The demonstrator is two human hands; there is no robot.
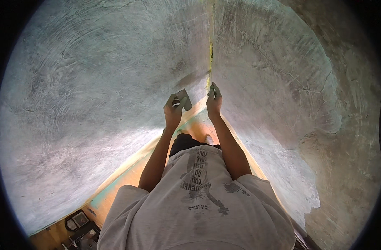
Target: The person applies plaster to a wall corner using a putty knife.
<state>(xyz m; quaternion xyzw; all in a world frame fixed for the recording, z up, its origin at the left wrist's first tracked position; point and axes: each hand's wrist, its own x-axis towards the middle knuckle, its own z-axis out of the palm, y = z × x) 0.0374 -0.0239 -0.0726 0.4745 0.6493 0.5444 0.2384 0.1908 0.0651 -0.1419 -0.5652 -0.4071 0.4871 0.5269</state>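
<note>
My left hand [172, 111] is raised in front of the left wall, its fingers closed on a flat dark rectangular plate [186, 102] that looks like a scraper. The plate is tilted, and its shadow falls on the wall beyond it. Up against the wall corner [211, 54] is my right hand [214, 104], fingers bent and pressed together just right of the seam. Something small and greyish may be at those fingertips, but I cannot make it out. Yellowish patches run along the seam above that hand.
Grey, streaked walls rise on both sides, the left wall [86, 83] and the right wall [261, 75] meeting ahead. Rougher brown plaster borders the right wall. An orange floor [198, 126] lies beneath me. At lower left, a dark device [80, 218] and cables sit near the wall's base.
</note>
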